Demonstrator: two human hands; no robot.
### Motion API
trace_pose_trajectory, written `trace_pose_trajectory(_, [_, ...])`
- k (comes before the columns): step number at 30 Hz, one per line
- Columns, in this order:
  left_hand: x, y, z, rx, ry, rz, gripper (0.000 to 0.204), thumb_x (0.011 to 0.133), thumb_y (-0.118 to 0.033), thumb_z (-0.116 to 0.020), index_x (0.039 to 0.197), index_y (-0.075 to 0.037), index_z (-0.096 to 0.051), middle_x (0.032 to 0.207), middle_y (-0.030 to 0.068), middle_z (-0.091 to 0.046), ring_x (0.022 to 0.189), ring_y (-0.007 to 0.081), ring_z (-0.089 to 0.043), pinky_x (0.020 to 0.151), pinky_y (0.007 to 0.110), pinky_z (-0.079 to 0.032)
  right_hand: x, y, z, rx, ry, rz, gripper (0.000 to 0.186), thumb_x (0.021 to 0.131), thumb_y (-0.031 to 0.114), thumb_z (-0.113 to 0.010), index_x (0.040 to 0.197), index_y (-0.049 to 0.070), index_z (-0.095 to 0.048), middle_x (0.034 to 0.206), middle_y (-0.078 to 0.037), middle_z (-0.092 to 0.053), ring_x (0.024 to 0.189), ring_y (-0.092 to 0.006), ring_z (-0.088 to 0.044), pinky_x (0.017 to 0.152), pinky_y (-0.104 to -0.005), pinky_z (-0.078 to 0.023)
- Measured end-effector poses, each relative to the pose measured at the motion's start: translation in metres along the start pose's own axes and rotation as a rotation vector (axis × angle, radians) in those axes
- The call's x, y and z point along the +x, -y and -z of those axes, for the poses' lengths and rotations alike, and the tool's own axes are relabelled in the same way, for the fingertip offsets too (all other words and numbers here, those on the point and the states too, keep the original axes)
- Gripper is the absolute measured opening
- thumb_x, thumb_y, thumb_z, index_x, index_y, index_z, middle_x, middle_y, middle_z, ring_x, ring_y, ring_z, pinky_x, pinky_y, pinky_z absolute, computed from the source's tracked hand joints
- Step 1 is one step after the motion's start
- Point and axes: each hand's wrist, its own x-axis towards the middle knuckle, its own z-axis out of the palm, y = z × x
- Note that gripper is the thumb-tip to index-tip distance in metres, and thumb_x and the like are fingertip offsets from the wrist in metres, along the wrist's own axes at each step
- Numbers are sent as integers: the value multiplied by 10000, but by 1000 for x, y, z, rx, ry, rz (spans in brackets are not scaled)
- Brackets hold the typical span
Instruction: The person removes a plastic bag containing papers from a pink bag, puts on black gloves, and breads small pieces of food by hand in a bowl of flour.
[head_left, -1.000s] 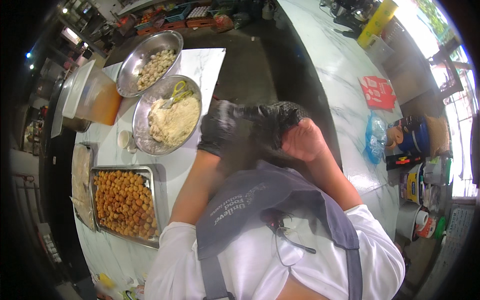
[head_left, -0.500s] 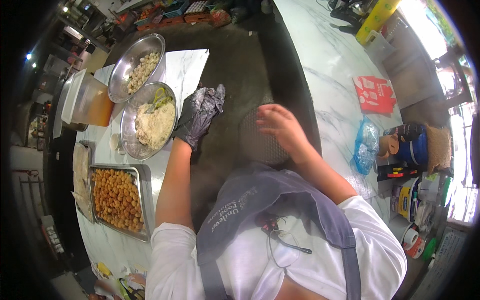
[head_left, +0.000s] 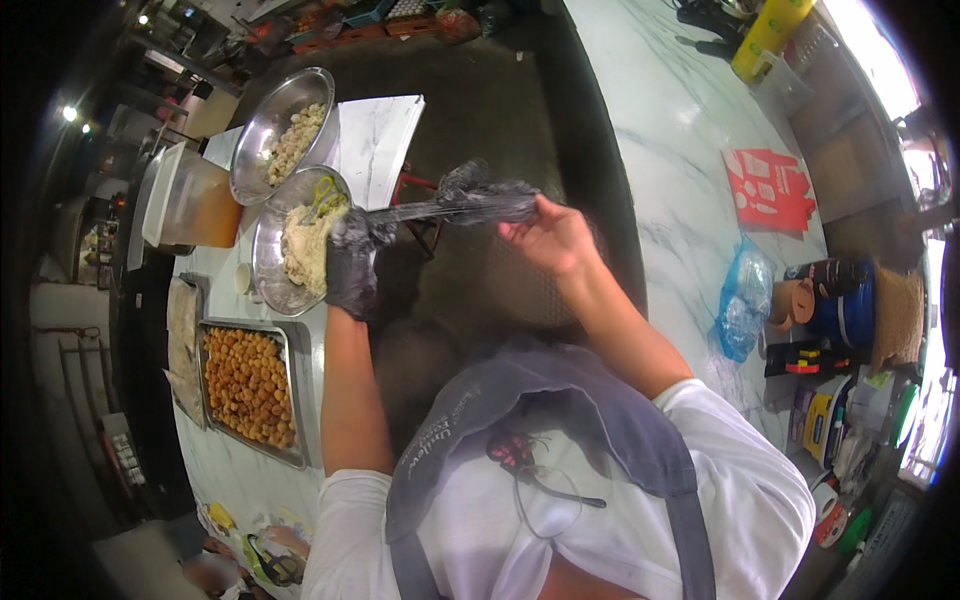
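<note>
My left hand, in a black glove flecked with pale residue, grips one end of a loose black glove. My right hand, bare, pinches the other end, so the glove stretches crosswise above the floor. Just behind my left hand, partly hidden by it, sits a steel bowl of pale breading with yellow-green handled scissors. Beyond it another steel bowl holds pale pieces. A tray of many browned balls lies beside my left forearm.
Left counter: a plastic tub of orange liquid and a small cup. Right counter: a red printed sheet, blue plastic bag, containers and a yellow roll. A red stool stands between counters. Another person is at lower left.
The black glove has come off my right hand and now stretches between both hands. My right hand has closed on its end; my left hand has shifted slightly toward the breading bowl.
</note>
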Motion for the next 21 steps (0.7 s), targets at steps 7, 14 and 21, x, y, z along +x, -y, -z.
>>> trace_pose_trajectory(7, [15, 20, -31, -360, 207, 469, 264, 921, -233, -484, 1097, -38, -507, 960, 64, -591, 909, 204, -585, 776, 358, -482, 34, 43, -53, -741, 229, 580, 143, 904, 94, -510, 979, 18, -605, 861, -25, -640, 774, -112, -602, 743, -271, -488])
trace_pose_trajectory(14, [37, 50, 52, -259, 562, 209, 501, 879, -268, -574, 1290, -19, -432, 1221, 57, -514, 1053, 157, -514, 938, 289, -381, 87, 38, -96, -1862, 127, 530, 195, 822, 131, -624, 926, -33, -640, 743, -16, -631, 684, -70, -547, 656, -231, -444])
trace_pose_trajectory(21, [41, 91, 102, -631, 368, 407, 402, 879, -190, -560, 1215, 20, -496, 1211, 92, -539, 1094, 157, -501, 943, 283, -383, 156, -27, -181, -2003, 300, 598, 205, 814, 163, -628, 846, -40, -624, 662, -14, -586, 602, -54, -487, 558, -237, -404])
